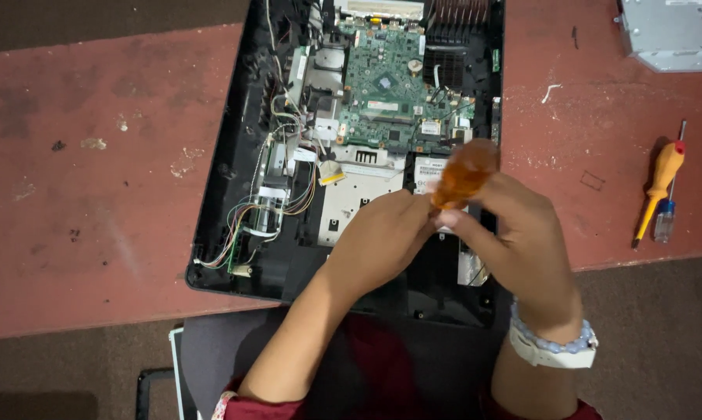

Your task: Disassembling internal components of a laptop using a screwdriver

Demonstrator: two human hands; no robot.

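Opened computer (288, 155) lying on a red table (94, 179), green circuit board (397, 85) exposed, left hand (382, 237) and right hand (522, 233) together over it, both gripping an amber-handled screwdriver (463, 173), orange screwdriver (662, 183) lying well right.

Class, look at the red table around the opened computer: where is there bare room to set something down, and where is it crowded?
Bare red table left of the opened computer. A narrower patch lies between it and the orange screwdriver. Crowded: the circuit board, and the far-right corner by the metal drive.
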